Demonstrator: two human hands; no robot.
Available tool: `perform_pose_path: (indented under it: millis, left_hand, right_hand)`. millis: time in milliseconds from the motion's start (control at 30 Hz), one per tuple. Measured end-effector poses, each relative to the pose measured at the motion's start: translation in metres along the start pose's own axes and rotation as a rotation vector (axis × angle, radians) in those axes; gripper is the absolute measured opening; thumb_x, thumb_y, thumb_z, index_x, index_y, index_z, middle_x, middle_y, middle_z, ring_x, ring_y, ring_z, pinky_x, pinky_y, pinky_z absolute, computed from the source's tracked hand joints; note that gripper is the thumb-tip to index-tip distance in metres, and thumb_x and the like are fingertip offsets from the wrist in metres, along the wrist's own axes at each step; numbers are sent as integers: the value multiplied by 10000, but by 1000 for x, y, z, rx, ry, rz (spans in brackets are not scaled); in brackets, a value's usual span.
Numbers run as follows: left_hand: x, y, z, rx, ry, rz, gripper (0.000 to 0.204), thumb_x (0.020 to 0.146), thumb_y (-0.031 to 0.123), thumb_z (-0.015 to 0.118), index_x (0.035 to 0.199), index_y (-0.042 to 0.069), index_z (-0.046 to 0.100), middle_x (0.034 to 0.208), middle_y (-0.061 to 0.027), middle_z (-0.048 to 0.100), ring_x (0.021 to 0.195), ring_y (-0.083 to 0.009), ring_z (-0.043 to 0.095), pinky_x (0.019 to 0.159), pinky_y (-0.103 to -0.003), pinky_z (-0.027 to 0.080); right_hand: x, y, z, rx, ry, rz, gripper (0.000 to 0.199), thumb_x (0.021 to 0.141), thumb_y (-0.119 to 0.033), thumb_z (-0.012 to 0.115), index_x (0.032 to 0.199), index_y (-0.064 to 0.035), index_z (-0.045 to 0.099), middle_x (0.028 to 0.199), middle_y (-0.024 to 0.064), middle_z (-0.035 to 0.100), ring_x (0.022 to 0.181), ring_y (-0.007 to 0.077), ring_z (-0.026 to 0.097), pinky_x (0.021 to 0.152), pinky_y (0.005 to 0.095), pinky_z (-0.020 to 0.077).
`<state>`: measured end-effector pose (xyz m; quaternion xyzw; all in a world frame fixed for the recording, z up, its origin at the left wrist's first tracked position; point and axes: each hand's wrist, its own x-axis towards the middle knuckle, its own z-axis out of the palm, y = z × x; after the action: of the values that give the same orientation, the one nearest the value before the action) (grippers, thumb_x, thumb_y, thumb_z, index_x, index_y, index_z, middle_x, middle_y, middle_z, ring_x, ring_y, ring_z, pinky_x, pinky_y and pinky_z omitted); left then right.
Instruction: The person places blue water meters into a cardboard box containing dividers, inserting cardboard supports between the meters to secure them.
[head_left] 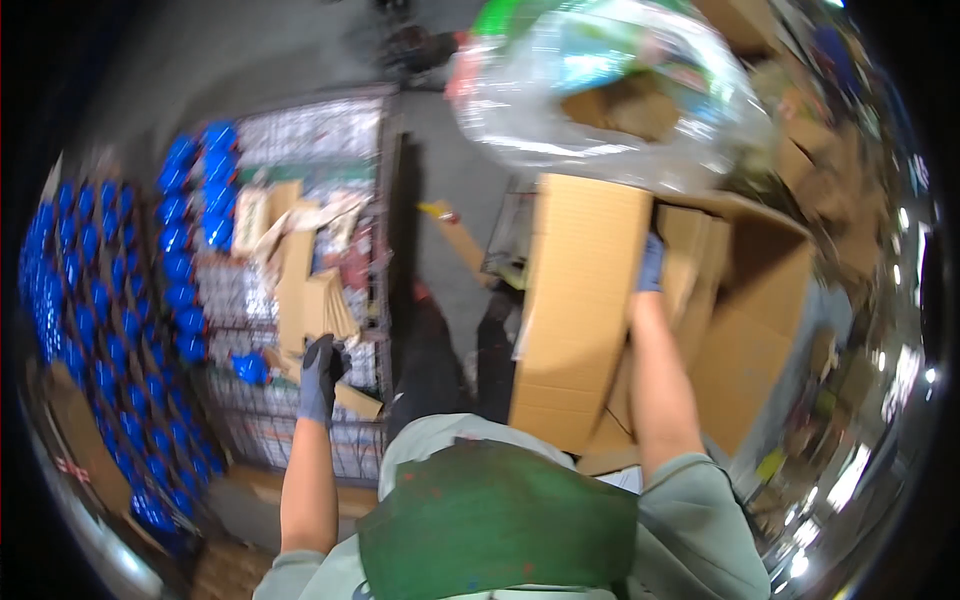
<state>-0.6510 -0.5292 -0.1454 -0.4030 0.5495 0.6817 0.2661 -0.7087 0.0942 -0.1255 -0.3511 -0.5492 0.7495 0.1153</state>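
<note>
My left hand (pixel 318 382), in a grey-blue glove with dark fingers, is at the lower end of some folded cardboard strips (pixel 328 305) on a wire rack. Its fingers are blurred, so I cannot tell whether they grip a strip. My right hand (pixel 650 265), in a similar glove, reaches into a large open cardboard box (pixel 760 330), beside the edge of a long cardboard flap (pixel 580 310). Its fingers are hidden there. Inside the box, more folded cardboard (pixel 690 260) lies close to that hand.
Shiny blue rounded items (pixel 175 240) stand in rows along the rack's left side, with many more (pixel 110 310) farther left. A clear plastic bag (pixel 610 110) bulges beyond the box. A cardboard strip (pixel 465 245) lies on the grey floor between rack and box.
</note>
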Motion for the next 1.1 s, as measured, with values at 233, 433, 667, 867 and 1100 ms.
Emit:
perform_pose_path:
  millis: [233,433,667,867,1100]
  left_hand:
    - [108,-103,-267,-161,911,195,595,845,163,761,1359,66,478,1180,-94,580,1045,-210,550,872,-325,484]
    - [160,-113,-322,-599,736,-314,459,862,322,763,1209,102,559,1048,-100,606,954,-240,602,805,-427,547]
    - [103,-1,-245,-566,366,-66,491,932,482,626,1227,98,544,1065,-107,663,812,-207,648,689,-289,534]
    - [-35,82,-16,-613,-85,-141,334,1040,414,430,1037,103,553,687,-59,589,455,-145,450,405,-274,388]
    - [-170,100,274,726,-1196,-194,436,942,370,609,1219,33,613,1154,-147,675,954,-275,672,810,-357,532]
  right_hand:
    - [-84,-85,51,-621,-254,-144,489,1050,-325,440,1451,-48,417,1420,81,504,1239,204,530,1049,343,426]
    - [-125,-87,82,-695,-123,-86,435,1040,-331,485,1373,-50,482,1256,47,578,1113,154,561,951,317,458]
    - [-141,-81,112,-689,-86,-143,511,1024,-258,530,1462,-36,387,1377,67,524,1209,178,520,1020,313,424]
    - [-149,-74,117,-867,19,-441,581,980,-134,558,1500,-17,326,1517,102,367,1391,211,352,1106,340,350]
    - [-228,-136,116,617,-244,125,871,872,-587,594,1475,-7,349,1410,180,506,1323,353,461,1154,496,306]
